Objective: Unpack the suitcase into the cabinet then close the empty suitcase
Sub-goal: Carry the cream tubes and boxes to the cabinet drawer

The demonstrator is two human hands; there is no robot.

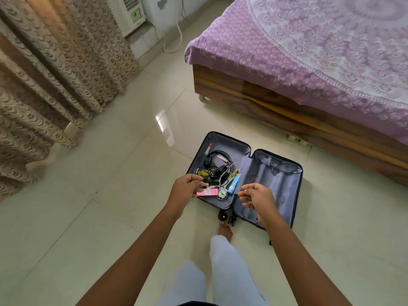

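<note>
A dark suitcase [278, 184] lies open and flat on the tiled floor, with grey lining in both halves. Its left half holds black headphones [215, 159], tangled cables [223, 177], a blue tube [234, 184], a pink box [207, 192] and other small items. The right half looks bare. My left hand [185, 188] hovers at the left half's near edge, fingers loosely curled beside the pink box; whether it touches the box I cannot tell. My right hand [258, 199] hangs over the right half with loosely bent fingers, holding nothing.
A wooden bed [287, 111] with a purple patterned sheet stands at the right, close behind the suitcase. Patterned curtains [44, 85] hang along the left. A white appliance [130, 14] and cord are at the far wall. My bare foot [225, 231] stands near the suitcase wheels.
</note>
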